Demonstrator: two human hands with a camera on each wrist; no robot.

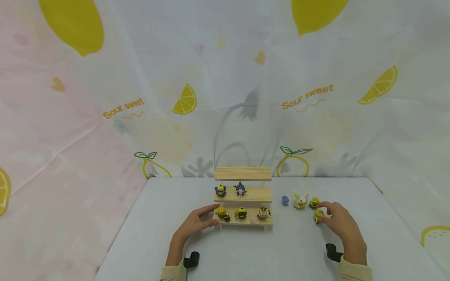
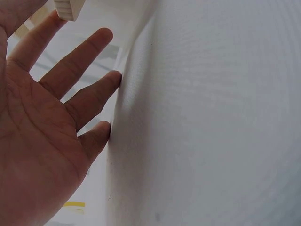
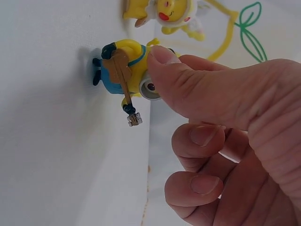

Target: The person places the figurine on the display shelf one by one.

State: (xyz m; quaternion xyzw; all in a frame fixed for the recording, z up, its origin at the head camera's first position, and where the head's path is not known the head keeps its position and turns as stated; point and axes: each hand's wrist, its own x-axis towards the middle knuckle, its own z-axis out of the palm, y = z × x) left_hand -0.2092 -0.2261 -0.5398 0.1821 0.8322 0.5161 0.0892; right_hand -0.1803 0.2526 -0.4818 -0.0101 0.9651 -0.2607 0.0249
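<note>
My right hand pinches a yellow minion figurine by its head between thumb and index finger. This figurine wears blue overalls, holds a brown guitar, and has its feet at the white tabletop. Just behind it stands another yellow figurine, close to the index fingertip. My left hand touches the left end of a three-tier wooden shelf, thumb at the front of the lowest tier and index finger behind. Its other fingers spread out nearly straight, some of them against the white surface.
On the lowest tier are an orange-headed figurine, a yellow one and a red-and-white one. The middle tier bears two more figurines. Right of the shelf are a small blue piece and a white-and-yellow figurine. A lemon-print cloth hangs behind.
</note>
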